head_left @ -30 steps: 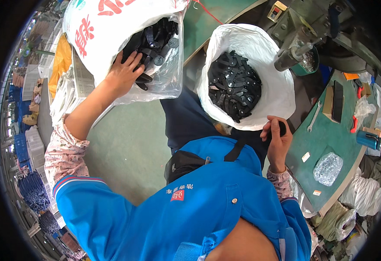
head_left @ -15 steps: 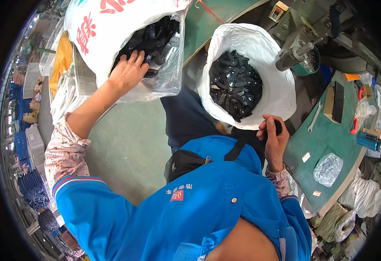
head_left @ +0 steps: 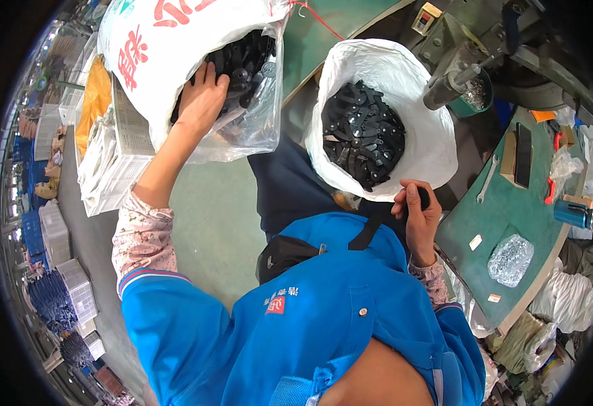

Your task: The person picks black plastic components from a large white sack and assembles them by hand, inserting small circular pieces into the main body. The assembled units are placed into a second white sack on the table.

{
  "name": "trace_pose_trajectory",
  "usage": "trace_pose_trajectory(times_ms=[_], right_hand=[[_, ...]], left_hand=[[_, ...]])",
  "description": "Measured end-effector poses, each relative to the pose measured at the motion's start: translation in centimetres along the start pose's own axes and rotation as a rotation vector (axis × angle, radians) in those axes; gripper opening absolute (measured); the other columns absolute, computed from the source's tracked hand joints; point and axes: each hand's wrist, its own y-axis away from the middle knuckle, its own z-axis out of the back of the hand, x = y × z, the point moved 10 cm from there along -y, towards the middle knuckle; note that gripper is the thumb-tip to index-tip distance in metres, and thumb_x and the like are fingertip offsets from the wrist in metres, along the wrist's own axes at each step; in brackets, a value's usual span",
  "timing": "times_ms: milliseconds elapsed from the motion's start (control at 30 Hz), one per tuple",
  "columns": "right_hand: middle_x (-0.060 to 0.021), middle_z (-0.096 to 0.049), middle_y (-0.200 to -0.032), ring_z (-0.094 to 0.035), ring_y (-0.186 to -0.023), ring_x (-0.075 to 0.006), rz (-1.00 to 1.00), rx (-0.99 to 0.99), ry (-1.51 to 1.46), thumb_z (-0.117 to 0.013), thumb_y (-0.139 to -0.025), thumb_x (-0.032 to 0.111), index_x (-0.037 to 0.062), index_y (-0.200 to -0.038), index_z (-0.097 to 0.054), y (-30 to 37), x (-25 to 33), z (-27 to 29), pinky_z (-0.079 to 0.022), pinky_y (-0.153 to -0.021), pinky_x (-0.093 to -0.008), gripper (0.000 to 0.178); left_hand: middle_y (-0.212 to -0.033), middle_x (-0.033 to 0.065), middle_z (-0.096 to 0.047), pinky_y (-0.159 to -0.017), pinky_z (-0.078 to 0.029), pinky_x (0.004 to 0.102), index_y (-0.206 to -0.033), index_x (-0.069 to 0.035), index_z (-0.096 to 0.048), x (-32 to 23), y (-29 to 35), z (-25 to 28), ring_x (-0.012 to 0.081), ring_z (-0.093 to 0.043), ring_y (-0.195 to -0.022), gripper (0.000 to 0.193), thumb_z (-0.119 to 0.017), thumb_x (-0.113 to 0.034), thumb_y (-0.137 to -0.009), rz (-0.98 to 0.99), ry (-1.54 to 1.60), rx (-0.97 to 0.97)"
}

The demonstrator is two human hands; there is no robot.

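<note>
My left hand reaches into the mouth of a white woven bag with a clear plastic liner. Its fingers are slightly apart and rest among loose black parts; the tips sink partly out of sight. On the right, my right hand is closed around a small black rounded piece, much of it covered by the fingers. That hand is beside the near rim of a second, open white bag. Inside this bag lies a heap of flat black elongated pieces.
Right of me, a green bench holds a wrench, a bag of small silvery parts and a black phone-like slab. Metal machinery overhangs the second bag. White plastic crates stand at the left.
My left hand has shifted slightly up and left among the black parts, and its elbow has swung inward. My right hand has moved a little left, still holding the black piece.
</note>
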Motion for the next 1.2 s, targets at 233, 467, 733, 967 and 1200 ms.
trace_pose_trajectory(times_ms=[233,467,733,967,1200], right_hand=[[-0.0012,-0.057,-0.077,-0.049,-0.059,-0.0048,-0.112,0.102,0.019,-0.043,-0.101,0.028,0.0007,-0.115,-0.054,-0.1,-0.6,-1.3,-0.037,-0.053,-0.0170,0.033],[0.0005,-0.050,-0.085,-0.045,-0.072,-0.0073,-0.219,0.301,-0.219,-0.038,-0.096,0.039,0.0002,-0.130,-0.048,0.1,-1.1,-3.4,-0.037,-0.066,-0.0212,0.052],[-0.0036,-0.061,-0.094,-0.056,-0.084,-0.0106,0.101,0.304,-0.016,-0.054,-0.094,0.016,0.0014,-0.107,-0.056,-4.0,5.2,-2.6,-0.041,-0.078,-0.0242,0.020],[-0.0112,-0.055,-0.110,-0.059,-0.079,-0.0183,0.898,0.250,0.777,-0.061,-0.081,-0.001,0.0084,-0.121,-0.058,-1.4,15.1,-4.4,-0.050,-0.071,-0.0283,0.041],[-0.0169,-0.053,-0.121,-0.061,-0.093,-0.0307,1.134,0.288,1.111,-0.061,-0.067,-0.005,0.0085,-0.129,-0.052,-0.8,14.5,-4.7,-0.053,-0.071,-0.0340,0.064]], left_hand=[[-0.115,0.0245,-0.053,-0.083,-0.048,0.0457,-0.100,0.001,-0.045,2.0,-1.1,5.0,0.0432,-0.055,-0.099,0.023,-0.054,-0.001,-0.080,0.143,0.574,-0.062],[-0.114,0.0202,-0.059,-0.076,-0.053,0.0366,-0.115,0.003,-0.050,1.8,-0.4,2.5,0.0304,-0.062,-0.096,0.030,-0.056,-0.013,-0.090,0.420,1.565,0.105],[-0.117,0.0283,-0.057,-0.056,-0.059,0.0304,-0.111,0.006,-0.056,-11.7,-2.3,9.2,0.0311,-0.067,-0.093,0.036,-0.062,-0.022,-0.089,0.246,2.570,0.361],[-0.113,0.0218,-0.061,-0.052,-0.056,0.0252,-0.109,0.006,-0.057,-19.4,-5.0,10.8,0.0190,-0.067,-0.080,0.039,-0.054,-0.030,-0.094,0.229,2.893,0.506],[-0.082,0.0032,-0.061,-0.043,-0.045,0.0236,-0.102,-0.006,-0.057,-23.5,-4.3,11.9,0.0097,-0.057,-0.062,0.035,-0.064,-0.038,-0.088,0.295,2.781,0.744]])
